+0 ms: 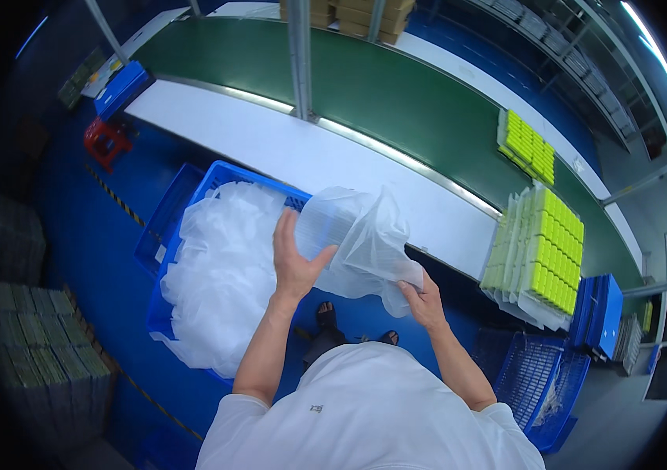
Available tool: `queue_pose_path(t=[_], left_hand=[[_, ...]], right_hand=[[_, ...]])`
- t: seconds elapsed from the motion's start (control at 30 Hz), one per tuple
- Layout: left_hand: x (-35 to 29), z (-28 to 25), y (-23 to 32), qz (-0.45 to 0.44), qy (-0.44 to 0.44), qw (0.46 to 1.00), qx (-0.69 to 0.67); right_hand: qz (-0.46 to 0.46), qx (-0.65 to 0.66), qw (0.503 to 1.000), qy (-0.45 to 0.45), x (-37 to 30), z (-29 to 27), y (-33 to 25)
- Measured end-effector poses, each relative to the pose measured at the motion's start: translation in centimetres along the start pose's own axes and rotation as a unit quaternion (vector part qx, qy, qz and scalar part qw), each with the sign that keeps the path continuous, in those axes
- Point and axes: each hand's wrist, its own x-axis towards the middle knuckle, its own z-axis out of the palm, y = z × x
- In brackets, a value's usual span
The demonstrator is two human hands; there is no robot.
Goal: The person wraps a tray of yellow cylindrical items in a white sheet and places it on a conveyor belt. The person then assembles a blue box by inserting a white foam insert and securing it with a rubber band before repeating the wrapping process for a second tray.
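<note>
A thin, translucent white plastic bag (pixel 376 235) hangs in front of me at the edge of the white ledge. Through its left part shows a pale, ribbed block, perhaps a stack; the film blurs what it is. My right hand (pixel 425 301) pinches the bag's loose, crumpled end. At the bag's left end my left hand (pixel 296 262) is open, thumb and fingers spread; whether it touches the film I cannot tell. Close by on the left, a blue plastic crate (pixel 228 174) is heaped with crumpled, translucent white bags (pixel 228 270).
Beyond the white ledge (pixel 216 117) runs a green conveyor belt (pixel 404 90) with a metal post. Stacked trays of yellow-green pieces (pixel 557 251) stand at right, above blue crates (pixel 533 376). A red stool (pixel 106 142) and bundled stacks (pixel 44 337) are on the left.
</note>
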Motion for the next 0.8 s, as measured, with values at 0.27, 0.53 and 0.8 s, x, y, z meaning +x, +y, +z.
queue_pose_path(t=[0.27, 0.53, 0.8], left_hand=[[5.1, 14.8, 15.1, -0.119, -0.637, 0.65, -0.397], [-2.7, 19.3, 32.1, -0.032, -0.708, 0.687, -0.16], [-5.2, 28.2, 38.8, 0.027, -0.259, 0.923, -0.283]], right_hand=[[-0.092, -0.026, 0.995, 0.0, -9.7, -14.8, -1.7], [-0.054, -0.042, 0.991, 0.114, -19.7, -29.7, 2.6], [0.069, -0.026, 0.98, 0.183, -23.3, -41.6, 3.9]])
